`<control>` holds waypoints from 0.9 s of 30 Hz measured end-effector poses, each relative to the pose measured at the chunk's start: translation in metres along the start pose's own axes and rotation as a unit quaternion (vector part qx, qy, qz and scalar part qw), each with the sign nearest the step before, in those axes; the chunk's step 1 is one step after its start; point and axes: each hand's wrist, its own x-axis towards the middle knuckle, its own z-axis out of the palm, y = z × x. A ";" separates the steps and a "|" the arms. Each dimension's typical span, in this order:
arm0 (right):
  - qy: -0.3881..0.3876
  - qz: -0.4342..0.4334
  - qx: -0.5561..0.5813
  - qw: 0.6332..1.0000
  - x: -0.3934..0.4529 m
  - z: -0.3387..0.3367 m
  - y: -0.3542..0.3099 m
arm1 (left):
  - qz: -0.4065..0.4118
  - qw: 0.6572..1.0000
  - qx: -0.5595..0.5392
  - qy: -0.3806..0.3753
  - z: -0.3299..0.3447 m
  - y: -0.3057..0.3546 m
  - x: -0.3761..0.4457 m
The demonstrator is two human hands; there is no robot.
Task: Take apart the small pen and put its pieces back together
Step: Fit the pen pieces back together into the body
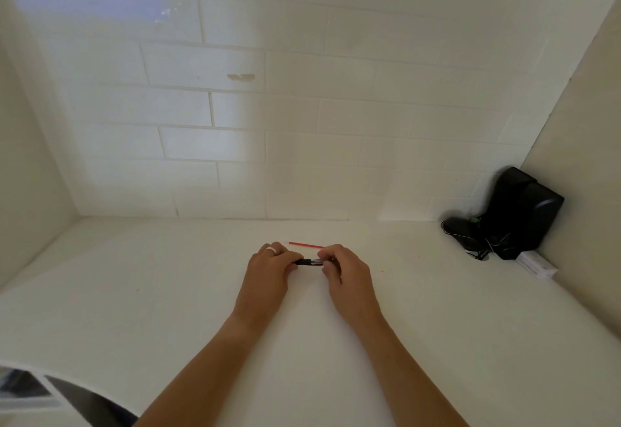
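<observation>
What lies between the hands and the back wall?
In the head view, only a thin red refill lies on the white table beyond both hands, right hand nearest; otherwise bare.

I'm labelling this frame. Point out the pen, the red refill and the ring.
pen (309, 261): head view, on the barrel showing between the two hands.
red refill (304, 244): head view, mid-length, on the table.
ring (271, 250): head view, on the band.

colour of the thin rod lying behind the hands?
Red; the thin rod shows clearest in the head view, on the white table.
</observation>
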 end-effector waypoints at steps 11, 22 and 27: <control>0.016 -0.029 -0.063 0.997 0.002 0.001 0.004 | -0.081 0.991 -0.094 -0.044 -0.002 0.006 0.000; -0.029 -0.044 -0.074 0.996 0.001 0.000 0.004 | 0.017 0.999 -0.006 -0.037 -0.002 0.002 0.000; -0.012 -0.023 -0.071 0.997 0.000 0.002 0.003 | -0.089 0.988 -0.117 -0.042 0.001 0.008 0.002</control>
